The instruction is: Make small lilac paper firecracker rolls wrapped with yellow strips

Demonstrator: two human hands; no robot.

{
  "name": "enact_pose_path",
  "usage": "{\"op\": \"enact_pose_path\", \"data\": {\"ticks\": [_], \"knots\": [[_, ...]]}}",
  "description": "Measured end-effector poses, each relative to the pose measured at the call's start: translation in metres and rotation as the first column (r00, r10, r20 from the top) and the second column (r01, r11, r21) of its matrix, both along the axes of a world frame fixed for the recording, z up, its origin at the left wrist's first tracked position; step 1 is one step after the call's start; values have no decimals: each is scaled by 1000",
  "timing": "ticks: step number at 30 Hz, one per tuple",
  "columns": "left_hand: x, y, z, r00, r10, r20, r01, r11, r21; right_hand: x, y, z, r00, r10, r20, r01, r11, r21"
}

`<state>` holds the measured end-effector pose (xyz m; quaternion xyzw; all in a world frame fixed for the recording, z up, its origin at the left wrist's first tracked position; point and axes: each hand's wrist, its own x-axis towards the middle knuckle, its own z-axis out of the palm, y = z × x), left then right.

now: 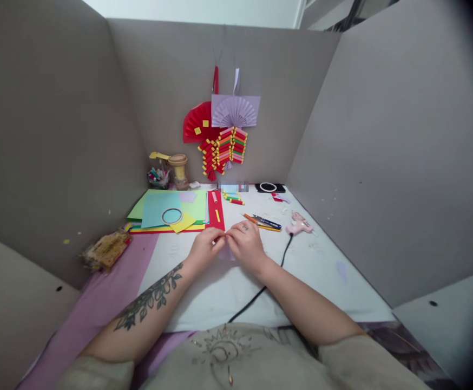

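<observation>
My left hand (205, 246) and my right hand (248, 245) meet above the middle of the white work surface (204, 303), fingertips pinched together. Between and just below them shows a bit of lavender paper (229, 253), mostly covered by the fingers. Both hands are closed on it, though its shape cannot be made out. Beyond the right hand lie scissors (267, 221) and an orange pencil-like stick (251, 219). Sheets of coloured paper (159, 203) are stacked past the left hand, with a roll of tape (172, 216) on top.
A pink glue gun (300, 223) lies at the right, its black cord (256, 297) running under my right forearm. Small rolled paper tubes (233, 199) sit at the back. Paper fan decorations (235, 112) hang on the grey partition (159, 81). A cup (178, 165) stands back left.
</observation>
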<state>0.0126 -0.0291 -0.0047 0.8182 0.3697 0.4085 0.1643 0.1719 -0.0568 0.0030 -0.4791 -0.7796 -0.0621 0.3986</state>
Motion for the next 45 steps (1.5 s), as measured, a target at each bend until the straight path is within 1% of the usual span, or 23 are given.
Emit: {"op": "enact_pose_path", "data": {"ticks": [5,11,13,14,18,20,21,22,24,25,26,28,29,30,31,32,34,35,36,38,42,43,45], "knots": [[0,0,1,1000,-18,10,18,1000,-15,0,3,1,995,19,-94,-25,998,-66],[1,0,1,998,-3,60,7,997,-70,2,9,3,941,75,-329,-139,975,-174],[1,-2,2,998,2,64,4,996,-88,1,8,2,936,72,-344,-142,973,-183],[2,-2,2,998,3,65,3,996,-94,0,7,2,945,67,-321,-128,976,-174],[3,-5,5,996,9,83,1,993,-118,-2,7,0,980,19,-196,-36,996,-83],[3,-3,6,990,46,132,-21,983,-180,5,15,-1,964,-7,-267,-8,998,-55],[2,-1,7,983,81,167,-42,974,-224,13,21,-1,938,-31,-346,14,999,-50],[1,2,6,971,123,204,-64,960,-274,24,28,-2,892,-74,-446,52,997,-60],[-2,10,5,941,205,267,-96,923,-371,51,43,-6,754,-222,-618,195,974,-111],[-4,14,3,928,234,291,-100,906,-410,65,51,-8,702,-300,-646,283,950,-134],[-6,18,2,917,252,309,-96,892,-442,78,57,-10,693,-361,-625,352,925,-144],[-8,24,-2,908,261,327,-77,872,-483,97,64,-13,747,-458,-482,440,884,-158],[-9,26,-4,910,257,325,-69,868,-492,101,64,-15,774,-481,-412,458,874,-162],[-9,27,-5,915,251,317,-65,864,-499,101,64,-16,804,-477,-356,452,878,-157],[-9,28,-7,919,248,306,-65,862,-504,98,62,-16,835,-443,-326,418,896,-148],[-9,29,-8,922,248,296,-68,859,-507,91,60,-16,867,-381,-320,354,924,-141],[-9,29,-8,925,253,283,-76,854,-515,72,54,-15,906,-221,-361,176,972,-155],[-9,29,-8,926,255,279,-77,851,-520,61,51,-15,904,-155,-399,84,979,-188],[-9,29,-8,926,255,277,-77,848,-525,51,49,-15,888,-117,-444,13,973,-230],[-9,28,-7,929,256,266,-79,842,-534,35,45,-17,862,-73,-501,-81,957,-278],[-9,28,-5,929,264,258,-85,833,-547,21,42,-22,829,-23,-559,-188,929,-317],[-9,28,-5,927,266,263,-82,830,-551,20,42,-23,801,-25,-598,-228,911,-344],[-10,28,-4,926,264,269,-71,823,-564,18,42,-24,717,-54,-695,-325,857,-401]]}}
